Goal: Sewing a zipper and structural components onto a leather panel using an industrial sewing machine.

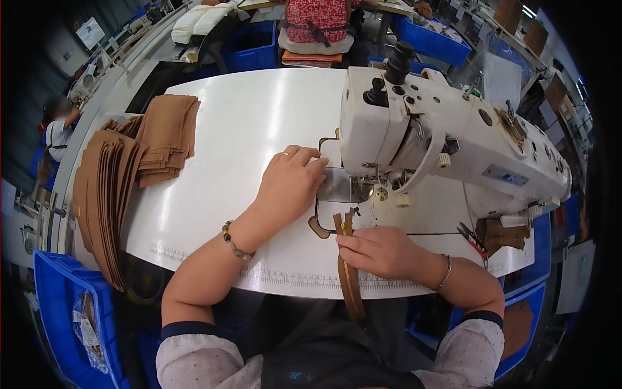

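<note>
A brown zipper [348, 275] with a yellowish tooth line lies lengthwise, its lower end hanging over the table's front edge. My right hand [379, 251] is closed on it near its upper end, thumb and fingers pressed together. My left hand [289, 183] rests left of the metal needle plate [340, 186], its fingers bent and close together at the plate's edge. Whatever those fingertips may hold is hidden. The white sewing machine [414, 117] stands just beyond both hands, its needle area right of my left hand.
Stacks of brown fabric pieces [107, 188] lie at the table's left. Red-handled snips [473, 240] and brown pieces [502, 235] lie at right. A printed ruler [285, 279] runs along the front edge. Blue bins [71, 311] flank the table; a person in red [317, 23] sits ahead.
</note>
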Tool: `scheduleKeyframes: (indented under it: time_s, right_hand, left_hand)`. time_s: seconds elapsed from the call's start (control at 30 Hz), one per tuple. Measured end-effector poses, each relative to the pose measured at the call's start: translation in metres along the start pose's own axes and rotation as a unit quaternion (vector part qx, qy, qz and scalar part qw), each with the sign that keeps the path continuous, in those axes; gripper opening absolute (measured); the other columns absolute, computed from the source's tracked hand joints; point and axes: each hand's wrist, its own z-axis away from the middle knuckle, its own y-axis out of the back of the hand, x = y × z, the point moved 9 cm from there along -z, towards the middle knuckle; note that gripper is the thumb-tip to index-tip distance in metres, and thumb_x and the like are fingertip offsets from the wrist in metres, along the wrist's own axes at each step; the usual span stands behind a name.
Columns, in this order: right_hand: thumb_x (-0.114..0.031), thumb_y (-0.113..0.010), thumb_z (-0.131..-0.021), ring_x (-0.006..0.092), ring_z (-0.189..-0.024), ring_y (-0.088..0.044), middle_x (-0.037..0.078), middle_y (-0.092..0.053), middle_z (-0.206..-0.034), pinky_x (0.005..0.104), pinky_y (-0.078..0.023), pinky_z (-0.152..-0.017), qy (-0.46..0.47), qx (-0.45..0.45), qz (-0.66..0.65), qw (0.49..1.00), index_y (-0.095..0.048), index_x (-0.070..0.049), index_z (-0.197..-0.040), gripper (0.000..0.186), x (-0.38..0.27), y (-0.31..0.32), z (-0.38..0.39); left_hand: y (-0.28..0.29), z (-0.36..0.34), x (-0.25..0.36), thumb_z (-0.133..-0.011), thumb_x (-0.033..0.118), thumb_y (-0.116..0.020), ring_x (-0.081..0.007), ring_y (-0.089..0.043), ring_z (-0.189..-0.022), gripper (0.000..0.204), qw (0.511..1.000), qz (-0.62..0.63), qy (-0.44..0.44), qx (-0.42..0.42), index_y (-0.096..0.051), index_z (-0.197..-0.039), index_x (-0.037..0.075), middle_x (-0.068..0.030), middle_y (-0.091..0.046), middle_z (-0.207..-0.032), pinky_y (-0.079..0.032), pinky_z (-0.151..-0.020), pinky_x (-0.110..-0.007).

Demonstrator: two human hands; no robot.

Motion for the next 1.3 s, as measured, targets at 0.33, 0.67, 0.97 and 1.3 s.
scheduleKeyframes:
  time_s: [0.33, 0.67, 0.97, 1.3]
  right_hand:
    - [-0.009, -0.071, -0.08, 0.0224, -0.099, -0.069, 0.01, -0.072, -0.109, 0.0331, -0.058, -0.074, -0.017, 0.013, 0.017, 1.0, -0.07, -0.002, -0.101, 0.022, 0.004, 0.002, -0.007]
    - [-0.009, -0.07, -0.081, 0.0253, -0.107, -0.069, 0.01, -0.073, -0.108, 0.0354, -0.06, -0.084, -0.008, 0.024, 0.039, 0.999, -0.071, -0.001, -0.1, 0.02, 0.001, 0.005, -0.007]
    - [-0.009, -0.07, -0.08, 0.0253, -0.106, -0.07, 0.011, -0.073, -0.107, 0.0351, -0.06, -0.083, -0.01, 0.018, 0.033, 0.999, -0.07, -0.001, -0.099, 0.02, 0.003, 0.004, -0.007]
    - [-0.009, -0.071, -0.075, 0.0216, -0.093, -0.068, 0.006, -0.068, -0.093, 0.0322, -0.058, -0.076, -0.016, 0.044, 0.057, 0.997, -0.065, -0.005, -0.089, 0.015, 0.006, 0.009, -0.006]
  left_hand:
    - [0.031, 0.024, -0.063, -0.091, 0.02, -0.073, -0.0281, -0.069, -0.106, 0.022, 0.997, -0.054, 0.056, 0.028, -0.075, -0.109, 0.008, -0.0067, -0.074, -0.111, -0.057, -0.087, -0.041]
    - [0.091, 0.054, -0.263, -0.094, 0.017, -0.065, -0.033, -0.074, -0.096, 0.016, 0.869, -0.369, 0.33, -0.002, -0.071, -0.097, 0.002, -0.0189, -0.074, -0.107, -0.06, -0.078, -0.044]
    - [0.105, 0.039, -0.29, -0.091, 0.008, -0.063, -0.0337, -0.077, -0.087, 0.017, 0.866, -0.361, 0.347, -0.012, -0.078, -0.084, 0.004, -0.0177, -0.077, -0.09, -0.062, -0.076, -0.042]
    - [0.112, 0.047, -0.238, -0.105, 0.01, -0.051, -0.0262, -0.077, -0.094, 0.028, 0.813, 0.398, 0.424, 0.045, -0.071, -0.122, -0.001, -0.0134, -0.077, -0.11, -0.064, -0.081, -0.039]
